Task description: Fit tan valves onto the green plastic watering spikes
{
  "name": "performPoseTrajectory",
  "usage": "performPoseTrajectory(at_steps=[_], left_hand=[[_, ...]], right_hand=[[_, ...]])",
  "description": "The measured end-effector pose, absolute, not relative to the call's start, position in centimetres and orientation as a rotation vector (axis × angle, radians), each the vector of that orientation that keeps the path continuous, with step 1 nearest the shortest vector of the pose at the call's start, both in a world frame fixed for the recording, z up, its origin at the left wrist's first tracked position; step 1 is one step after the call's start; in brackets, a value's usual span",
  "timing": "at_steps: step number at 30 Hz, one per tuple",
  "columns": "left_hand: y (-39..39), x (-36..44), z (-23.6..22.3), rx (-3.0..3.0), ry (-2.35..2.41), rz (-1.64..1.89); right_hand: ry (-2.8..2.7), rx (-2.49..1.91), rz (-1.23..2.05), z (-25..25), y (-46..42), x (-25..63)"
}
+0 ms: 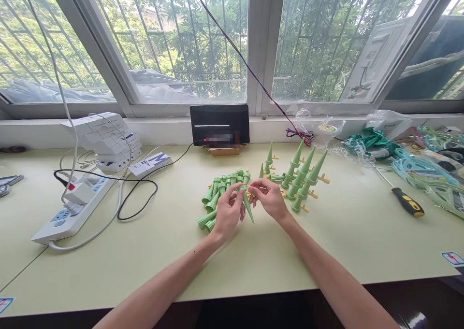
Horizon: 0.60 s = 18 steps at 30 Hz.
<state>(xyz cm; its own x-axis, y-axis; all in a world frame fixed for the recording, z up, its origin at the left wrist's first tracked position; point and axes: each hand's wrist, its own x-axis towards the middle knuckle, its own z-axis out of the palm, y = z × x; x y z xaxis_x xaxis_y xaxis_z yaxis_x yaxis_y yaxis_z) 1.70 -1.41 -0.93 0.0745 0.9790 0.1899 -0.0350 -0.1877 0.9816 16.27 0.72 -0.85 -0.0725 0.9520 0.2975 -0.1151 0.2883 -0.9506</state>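
Extends both bare forearms (181, 273) inward, holds left hand (229, 212) and right hand (270, 198) close together, bends fingers (238, 201) of each.

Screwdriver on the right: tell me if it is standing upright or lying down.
Lying down: the screwdriver stretches along the table, its shaft and black-and-yellow handle flat.

A workbench (155, 251) by windows (195, 39) suggests a workshop.

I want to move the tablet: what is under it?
Under the tablet is a brown stand on the table; any part of the stand behind the tablet is covered.
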Motion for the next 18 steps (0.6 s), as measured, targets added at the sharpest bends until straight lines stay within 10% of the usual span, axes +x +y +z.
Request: performPoseTrajectory(at_steps=[18], left_hand=[[-1.25, 1.59, -0.92, 1.281, 1.071, 1.353]], right_hand=[[-1.506, -0.969, 1.034, -0.98, 0.64, 16.56]])
